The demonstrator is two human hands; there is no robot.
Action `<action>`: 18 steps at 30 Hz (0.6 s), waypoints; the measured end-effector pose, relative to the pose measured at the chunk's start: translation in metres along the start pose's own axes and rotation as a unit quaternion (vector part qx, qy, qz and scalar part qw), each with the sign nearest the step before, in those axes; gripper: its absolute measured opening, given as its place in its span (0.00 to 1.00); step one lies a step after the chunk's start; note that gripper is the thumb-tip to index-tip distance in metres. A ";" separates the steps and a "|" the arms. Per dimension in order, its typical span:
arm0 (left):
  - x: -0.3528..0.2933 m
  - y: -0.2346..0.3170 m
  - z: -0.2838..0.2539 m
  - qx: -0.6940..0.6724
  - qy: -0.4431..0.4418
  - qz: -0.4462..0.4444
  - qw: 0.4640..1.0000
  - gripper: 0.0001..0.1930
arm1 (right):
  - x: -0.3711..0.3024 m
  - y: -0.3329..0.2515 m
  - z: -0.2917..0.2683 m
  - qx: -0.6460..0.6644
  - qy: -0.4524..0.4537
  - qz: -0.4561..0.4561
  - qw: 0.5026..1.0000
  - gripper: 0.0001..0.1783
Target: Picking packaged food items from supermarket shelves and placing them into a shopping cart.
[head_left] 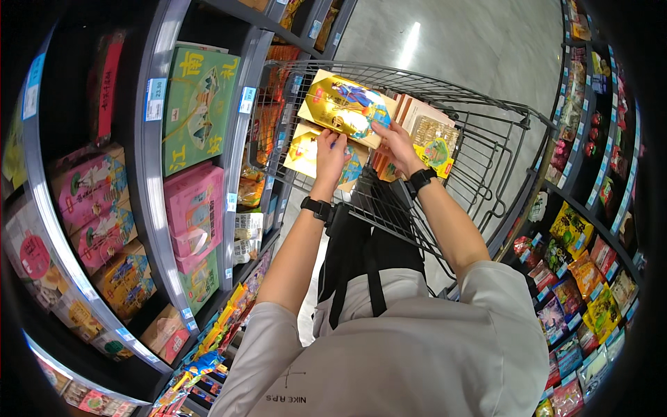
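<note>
A gold gift box [347, 101] with a blue and white picture on it lies tilted at the near left of a wire shopping cart. My right hand [399, 147] grips its right-hand corner, thumb on the printed face. Along its near edge, the curled fingers of my left hand [332, 158] hold the box, their tips partly hidden. Under and nearer to me sits a second gold box [304, 147], partly covered by my left hand. Beside my right hand are a clear pack of tan pieces [434, 132] and a yellow-green packet [436, 154].
The wire cart [486, 149] stands before me, its rim curving round to the right. Shelves with a green gift box [201, 111] and pink boxes [194, 215] rise close on the left. Bagged snacks [570, 226] fill racks on the right. Grey floor [472, 35] stretches beyond the cart.
</note>
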State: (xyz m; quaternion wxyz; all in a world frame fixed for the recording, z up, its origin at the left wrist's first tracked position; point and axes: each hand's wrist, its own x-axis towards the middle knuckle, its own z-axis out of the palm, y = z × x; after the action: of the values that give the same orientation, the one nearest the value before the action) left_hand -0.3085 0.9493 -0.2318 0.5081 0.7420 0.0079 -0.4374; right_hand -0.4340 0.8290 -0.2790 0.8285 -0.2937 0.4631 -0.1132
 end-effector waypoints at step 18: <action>0.016 -0.013 0.001 0.654 -0.042 0.239 0.717 0.40 | 0.054 0.036 -0.007 -0.134 0.062 -0.025 0.989 0.40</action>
State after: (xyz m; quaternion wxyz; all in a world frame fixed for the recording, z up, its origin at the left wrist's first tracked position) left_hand -0.3050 0.9482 -0.2518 -0.0161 0.8474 -0.4793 -0.2281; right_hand -0.4139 0.8307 -0.3409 0.7481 -0.4058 0.5174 -0.0891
